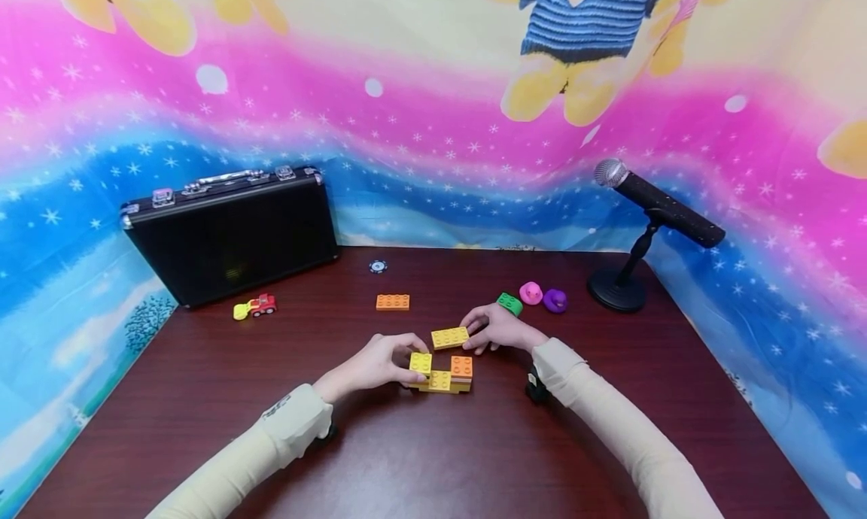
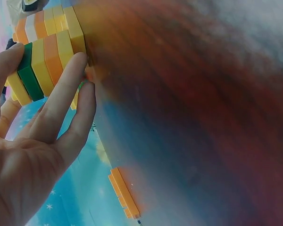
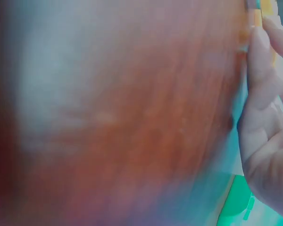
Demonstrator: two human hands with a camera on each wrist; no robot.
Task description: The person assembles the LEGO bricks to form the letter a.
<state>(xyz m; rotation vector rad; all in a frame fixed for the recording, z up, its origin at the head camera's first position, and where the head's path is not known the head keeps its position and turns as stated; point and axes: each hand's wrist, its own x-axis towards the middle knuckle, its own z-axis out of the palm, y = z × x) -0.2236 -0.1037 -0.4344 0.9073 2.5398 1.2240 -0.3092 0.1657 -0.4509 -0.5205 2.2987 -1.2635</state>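
My left hand [image 1: 379, 362] grips the left column of a toy brick structure [image 1: 440, 381] on the table, thumb on one side and fingers on the other. That column has a yellow brick [image 1: 420, 362] on top; the left wrist view shows a green brick [image 2: 30, 73] among its yellow and orange layers. The structure's right column ends in an orange brick [image 1: 462, 365], with a lower yellow section between the two. Just behind the structure, my right hand [image 1: 500, 328] pinches a long yellow brick [image 1: 450, 338] by its right end. The right wrist view is blurred and shows little of that brick.
Farther back lie an orange brick [image 1: 393, 302] and a poker chip [image 1: 378, 266]. A green brick [image 1: 509, 303], pink duck [image 1: 531, 292] and purple duck [image 1: 555, 301] sit beyond my right hand. A microphone stand [image 1: 616, 289], black case [image 1: 244, 233] and toy truck [image 1: 261, 305] stand around.
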